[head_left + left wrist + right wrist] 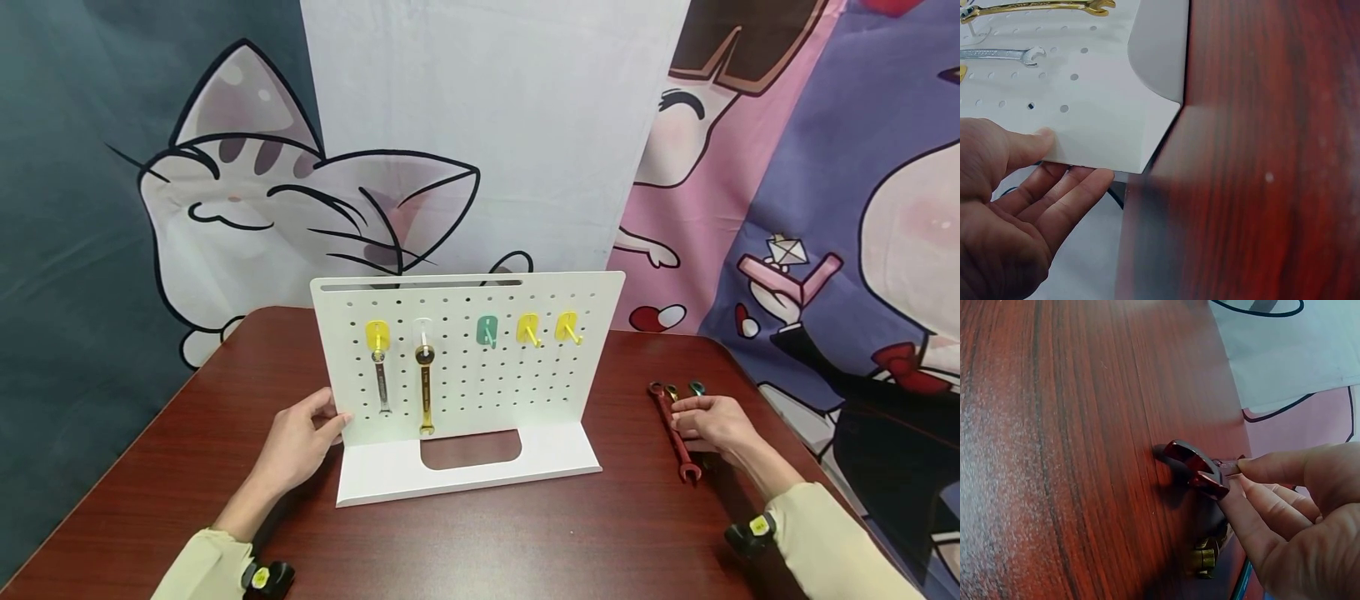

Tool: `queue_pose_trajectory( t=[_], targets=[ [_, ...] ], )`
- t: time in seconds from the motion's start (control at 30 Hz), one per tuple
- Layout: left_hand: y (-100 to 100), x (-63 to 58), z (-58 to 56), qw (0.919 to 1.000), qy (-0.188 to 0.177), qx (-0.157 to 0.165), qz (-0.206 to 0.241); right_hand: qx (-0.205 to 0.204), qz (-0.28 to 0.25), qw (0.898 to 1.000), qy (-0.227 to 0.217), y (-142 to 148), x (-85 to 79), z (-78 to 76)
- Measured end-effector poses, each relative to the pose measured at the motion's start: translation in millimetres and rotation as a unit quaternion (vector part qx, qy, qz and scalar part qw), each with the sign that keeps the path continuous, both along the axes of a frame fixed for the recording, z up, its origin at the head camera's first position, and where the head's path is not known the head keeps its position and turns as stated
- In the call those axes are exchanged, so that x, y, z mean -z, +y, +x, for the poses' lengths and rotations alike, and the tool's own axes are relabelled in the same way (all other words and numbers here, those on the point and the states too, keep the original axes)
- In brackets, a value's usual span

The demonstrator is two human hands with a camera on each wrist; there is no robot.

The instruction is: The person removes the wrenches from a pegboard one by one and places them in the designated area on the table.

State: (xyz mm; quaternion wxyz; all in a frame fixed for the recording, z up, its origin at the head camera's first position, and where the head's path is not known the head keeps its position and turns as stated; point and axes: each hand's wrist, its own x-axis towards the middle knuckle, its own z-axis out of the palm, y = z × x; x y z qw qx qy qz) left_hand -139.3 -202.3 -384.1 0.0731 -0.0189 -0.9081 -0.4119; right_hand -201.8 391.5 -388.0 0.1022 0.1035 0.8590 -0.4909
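My left hand [300,437] grips the left edge of a white pegboard stand [465,392]; in the left wrist view the thumb lies on its front and the fingers go behind. A silver combination wrench [382,383] hangs from the leftmost yellow hook [377,333]. Beside it a gold combination wrench [426,387] hangs from a clear hook [422,327]. Right of the board, my right hand [716,425] pinches a red combination wrench [677,442] between thumb and fingers. Partly hidden by that hand are another gold wrench [1205,557] and a teal wrench [697,387].
A green hook [487,332] and two yellow hooks [528,330] on the board's right half carry nothing. The stand's foot has a wide cutout [471,450]. Under everything lies a dark red wood-grain table [480,550], with a cartoon-printed cloth [495,100] behind it.
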Motion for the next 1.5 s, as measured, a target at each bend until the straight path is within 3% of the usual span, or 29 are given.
queue_pose_trajectory(
  t=[0.53,0.93,1.23,1.5],
  targets=[
    [-1,2.4,-0.7,1.0,0.007,0.006,0.002,0.019,-0.025,0.999,0.015,-3,1.8,1.1],
    [-1,3.4,-0.7,0.9999,0.01,0.007,0.004,0.059,-0.053,0.997,0.019,3,-2.5,4.2],
    [-1,2.4,-0.4,0.9999,0.012,0.007,0.006,0.082,-0.065,0.993,0.059,0,-11.2,4.7],
    [-1,1.9,0.0,0.9999,0.007,0.006,0.006,0.048,-0.074,0.991,0.098,-17,-14.0,7.5]
  ],
)
